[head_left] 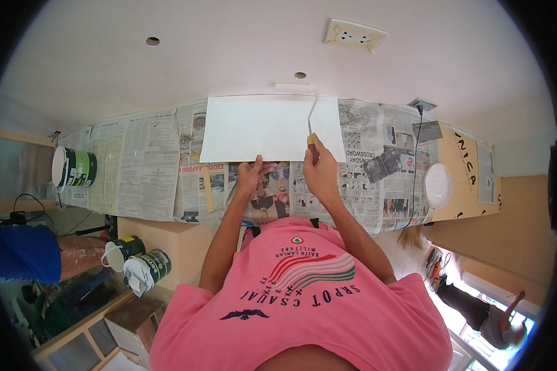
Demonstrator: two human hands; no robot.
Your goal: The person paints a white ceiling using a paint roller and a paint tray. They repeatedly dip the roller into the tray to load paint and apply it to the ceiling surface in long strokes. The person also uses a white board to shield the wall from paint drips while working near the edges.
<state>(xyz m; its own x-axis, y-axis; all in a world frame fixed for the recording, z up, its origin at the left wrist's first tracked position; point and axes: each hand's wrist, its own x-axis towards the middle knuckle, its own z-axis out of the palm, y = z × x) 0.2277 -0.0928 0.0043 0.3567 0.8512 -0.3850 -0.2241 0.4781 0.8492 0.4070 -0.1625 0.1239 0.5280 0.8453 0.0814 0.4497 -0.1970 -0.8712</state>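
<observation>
My right hand (321, 172) is closed round the yellow and brown handle of a paint roller (311, 117). Its thin metal arm runs up over a white sheet (263, 127), and the white roller sleeve (294, 88) rests at the wall, just beyond the sheet's far edge. With its thumb on top, my left hand (251, 178) grips the near edge of that sheet; its other fingers are partly hidden below. The flat sheet lies over newspaper (145, 164), its far edge close against the white wall (229, 55).
Paint buckets stand at the far left (80, 167) and lower left (147, 271). A white lid (437, 185), a wooden stick (208, 190) and a black cable (414, 179) lie on the newspaper. The wall has a socket plate (355, 36) and holes. Other people are at left and lower right.
</observation>
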